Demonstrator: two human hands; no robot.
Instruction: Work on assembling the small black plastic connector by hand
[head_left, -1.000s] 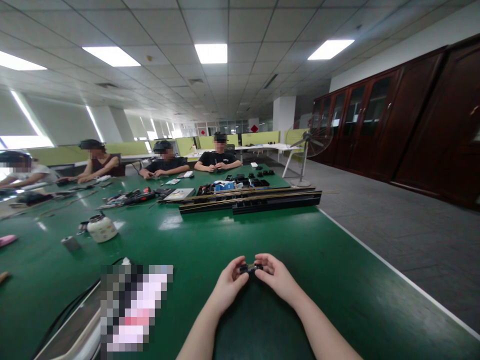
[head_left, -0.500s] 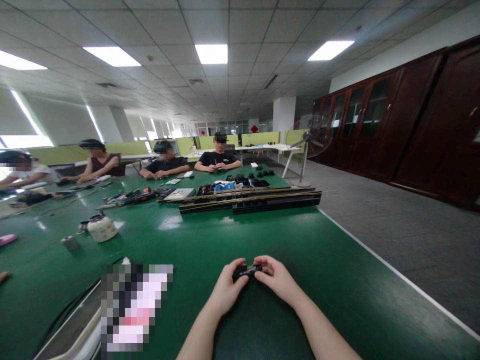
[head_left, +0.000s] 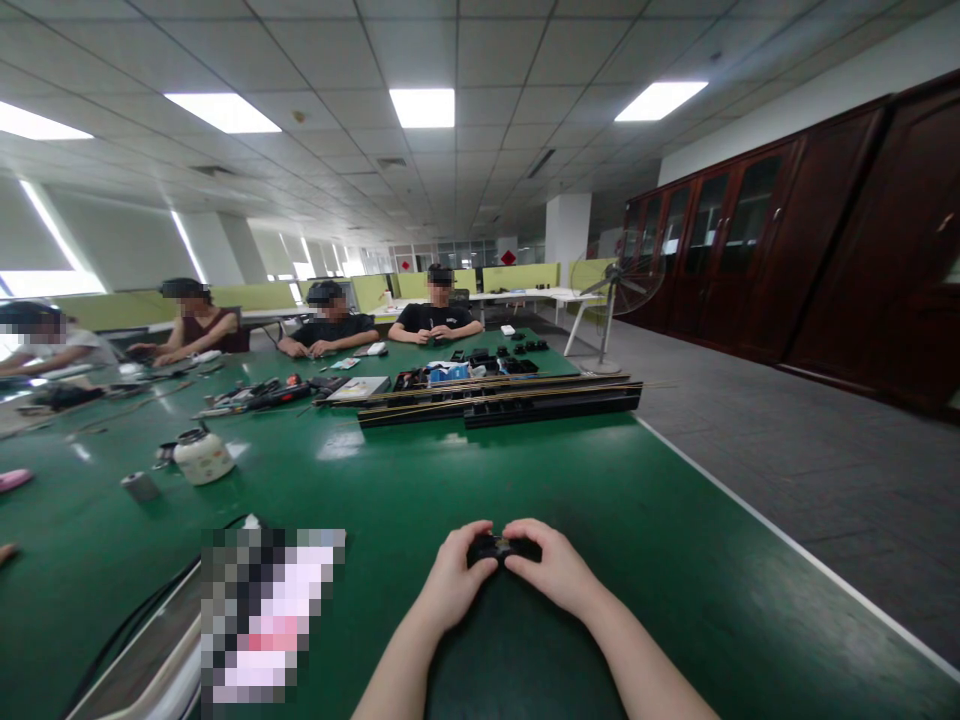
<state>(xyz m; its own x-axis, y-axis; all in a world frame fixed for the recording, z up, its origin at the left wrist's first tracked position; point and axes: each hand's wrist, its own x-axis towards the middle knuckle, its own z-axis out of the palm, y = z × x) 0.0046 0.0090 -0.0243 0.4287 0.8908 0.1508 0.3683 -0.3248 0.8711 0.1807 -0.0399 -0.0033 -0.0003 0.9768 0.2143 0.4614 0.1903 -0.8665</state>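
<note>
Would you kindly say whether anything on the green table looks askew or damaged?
Thin rods look askew, splayed along the black rails with tips jutting past their right end. No damage shows; the handheld dark part is too small to judge.

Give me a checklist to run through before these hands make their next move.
1. Left hand on the small dark item: ok, it grips the left side.
2. Right hand on the item: ok, it grips the right side.
3. Item fully in view: not ok, the hands cover much of it.
4. Item one piece or several: cannot tell, too small and partly hidden.
5. Long black rails apart from the hands: ok, they lie farther off on the green table.
6. White jar apart from the left hand: ok, it stands well to the left.
</note>
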